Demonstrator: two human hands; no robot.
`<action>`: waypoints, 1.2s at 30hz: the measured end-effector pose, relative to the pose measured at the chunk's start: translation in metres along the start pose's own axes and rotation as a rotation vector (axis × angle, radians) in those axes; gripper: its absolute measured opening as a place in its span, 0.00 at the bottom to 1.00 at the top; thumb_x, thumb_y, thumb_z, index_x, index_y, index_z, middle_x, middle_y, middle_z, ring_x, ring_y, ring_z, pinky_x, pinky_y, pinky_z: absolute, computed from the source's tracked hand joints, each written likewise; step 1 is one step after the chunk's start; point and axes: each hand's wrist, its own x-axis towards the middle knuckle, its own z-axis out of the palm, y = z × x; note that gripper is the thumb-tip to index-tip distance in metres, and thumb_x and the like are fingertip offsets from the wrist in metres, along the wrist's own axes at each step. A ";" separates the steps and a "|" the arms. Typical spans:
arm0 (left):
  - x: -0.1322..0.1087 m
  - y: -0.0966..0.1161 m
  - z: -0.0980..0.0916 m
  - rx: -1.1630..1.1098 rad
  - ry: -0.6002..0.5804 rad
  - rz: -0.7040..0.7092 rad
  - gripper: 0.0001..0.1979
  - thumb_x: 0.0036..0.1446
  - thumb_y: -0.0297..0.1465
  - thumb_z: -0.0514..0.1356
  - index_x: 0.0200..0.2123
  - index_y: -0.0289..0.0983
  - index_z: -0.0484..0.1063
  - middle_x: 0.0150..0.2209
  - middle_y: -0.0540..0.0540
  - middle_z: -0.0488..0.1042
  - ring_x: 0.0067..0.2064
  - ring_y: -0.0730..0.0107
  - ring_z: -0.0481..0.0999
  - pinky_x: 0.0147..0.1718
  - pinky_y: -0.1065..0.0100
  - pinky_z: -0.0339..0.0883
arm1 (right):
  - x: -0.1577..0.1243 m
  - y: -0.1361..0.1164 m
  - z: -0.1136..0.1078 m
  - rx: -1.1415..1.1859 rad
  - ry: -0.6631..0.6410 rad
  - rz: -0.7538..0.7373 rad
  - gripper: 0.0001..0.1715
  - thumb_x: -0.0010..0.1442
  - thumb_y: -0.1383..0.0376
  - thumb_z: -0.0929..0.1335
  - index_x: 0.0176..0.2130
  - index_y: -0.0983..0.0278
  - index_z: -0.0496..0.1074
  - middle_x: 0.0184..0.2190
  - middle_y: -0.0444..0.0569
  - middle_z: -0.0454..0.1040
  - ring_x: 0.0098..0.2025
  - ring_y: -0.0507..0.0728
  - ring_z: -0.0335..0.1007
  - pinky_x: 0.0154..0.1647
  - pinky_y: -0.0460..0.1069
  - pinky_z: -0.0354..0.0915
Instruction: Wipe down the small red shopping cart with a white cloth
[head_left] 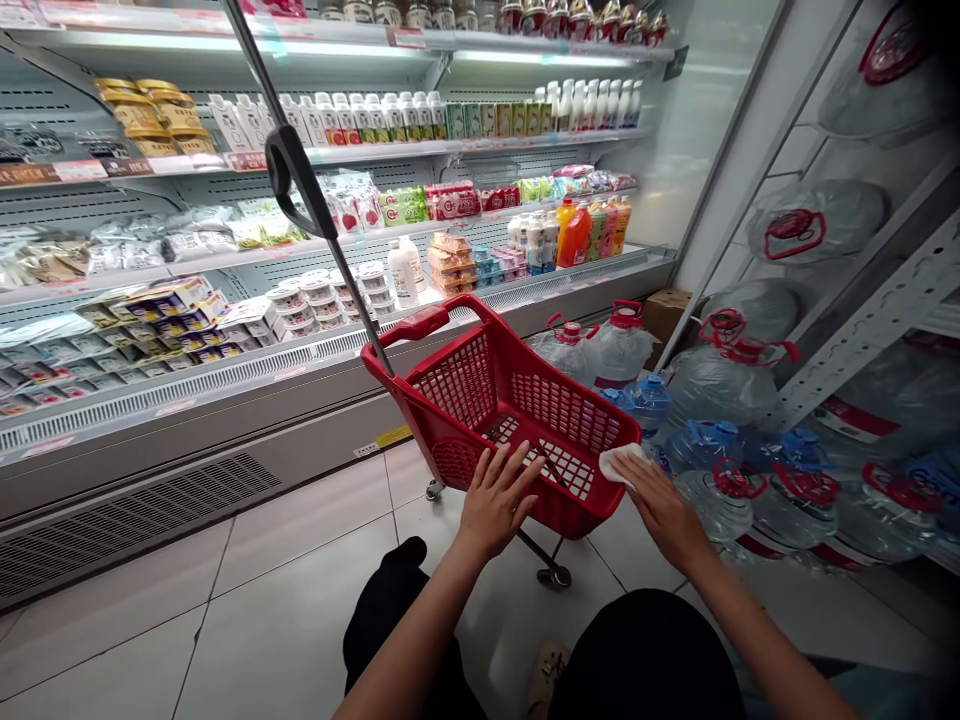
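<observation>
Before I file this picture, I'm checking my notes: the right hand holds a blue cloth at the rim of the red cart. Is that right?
Not quite: the cloth is white, not blue, as the head view shows. The right hand does hold it at the rim of the red cart.

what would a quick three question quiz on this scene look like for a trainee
1. Multiple choice: what is under the fingers of the right hand at the corner of the red basket?
A) a milk carton
B) a white cloth
C) a yoghurt tub

2. True or false: the basket is on wheels on the tiled floor.

3. Fill the gap: the left hand is open, with its fingers ___ rather than curled into a fist.

Key: 1. B; 2. true; 3. spread.
</observation>
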 end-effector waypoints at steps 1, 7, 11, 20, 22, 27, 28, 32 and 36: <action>0.000 0.001 0.000 0.000 0.002 -0.004 0.33 0.73 0.40 0.54 0.75 0.52 0.46 0.76 0.54 0.49 0.76 0.58 0.50 0.73 0.48 0.47 | -0.005 -0.013 0.004 -0.003 0.023 -0.014 0.31 0.76 0.63 0.57 0.74 0.53 0.53 0.71 0.45 0.62 0.73 0.60 0.55 0.74 0.65 0.53; 0.004 -0.013 -0.003 0.007 0.005 0.003 0.34 0.72 0.41 0.55 0.75 0.51 0.46 0.76 0.52 0.50 0.75 0.57 0.52 0.73 0.50 0.49 | -0.026 -0.096 0.016 0.021 0.022 -0.047 0.36 0.74 0.69 0.56 0.76 0.54 0.46 0.72 0.47 0.58 0.73 0.61 0.54 0.74 0.64 0.57; 0.015 -0.056 -0.008 0.055 0.050 -0.076 0.31 0.72 0.41 0.54 0.75 0.50 0.50 0.75 0.50 0.52 0.75 0.56 0.53 0.73 0.48 0.46 | -0.030 -0.085 0.012 0.009 0.040 -0.117 0.37 0.73 0.72 0.54 0.75 0.51 0.47 0.72 0.44 0.60 0.72 0.59 0.56 0.73 0.62 0.58; 0.030 -0.063 0.006 0.085 0.072 -0.148 0.31 0.73 0.40 0.52 0.75 0.54 0.46 0.74 0.51 0.55 0.73 0.59 0.59 0.71 0.53 0.50 | -0.003 0.008 0.009 0.082 0.050 0.040 0.31 0.76 0.62 0.55 0.74 0.52 0.51 0.73 0.44 0.58 0.75 0.59 0.50 0.75 0.65 0.52; 0.032 -0.052 0.011 0.083 0.089 -0.185 0.33 0.73 0.39 0.52 0.75 0.56 0.41 0.74 0.51 0.54 0.73 0.59 0.59 0.71 0.52 0.49 | 0.003 0.014 0.009 0.127 0.070 0.117 0.30 0.76 0.60 0.55 0.74 0.52 0.53 0.73 0.45 0.58 0.75 0.59 0.49 0.75 0.65 0.51; 0.031 -0.029 0.016 0.085 0.111 -0.235 0.36 0.73 0.37 0.52 0.76 0.53 0.33 0.75 0.47 0.51 0.73 0.56 0.58 0.70 0.49 0.45 | -0.010 -0.026 0.017 0.147 0.142 0.263 0.30 0.76 0.59 0.55 0.73 0.51 0.54 0.71 0.46 0.61 0.74 0.61 0.53 0.75 0.68 0.50; 0.029 -0.025 0.016 0.085 0.109 -0.238 0.37 0.73 0.37 0.52 0.76 0.52 0.33 0.75 0.46 0.50 0.73 0.55 0.57 0.70 0.49 0.45 | -0.016 -0.041 0.020 0.132 0.145 0.266 0.30 0.76 0.59 0.54 0.74 0.51 0.53 0.72 0.46 0.60 0.74 0.62 0.53 0.75 0.69 0.49; 0.024 -0.003 0.016 0.078 0.087 -0.249 0.39 0.72 0.40 0.53 0.76 0.49 0.31 0.75 0.44 0.49 0.74 0.52 0.56 0.69 0.47 0.48 | -0.032 -0.086 0.031 0.071 0.206 0.244 0.33 0.76 0.61 0.53 0.76 0.53 0.46 0.75 0.47 0.53 0.75 0.65 0.49 0.73 0.70 0.50; 0.021 0.012 0.011 0.050 0.069 -0.208 0.39 0.72 0.42 0.53 0.76 0.48 0.33 0.75 0.44 0.51 0.73 0.52 0.57 0.69 0.48 0.50 | -0.035 -0.074 0.030 0.013 0.253 0.225 0.33 0.75 0.62 0.53 0.76 0.53 0.47 0.75 0.47 0.52 0.76 0.65 0.47 0.74 0.69 0.50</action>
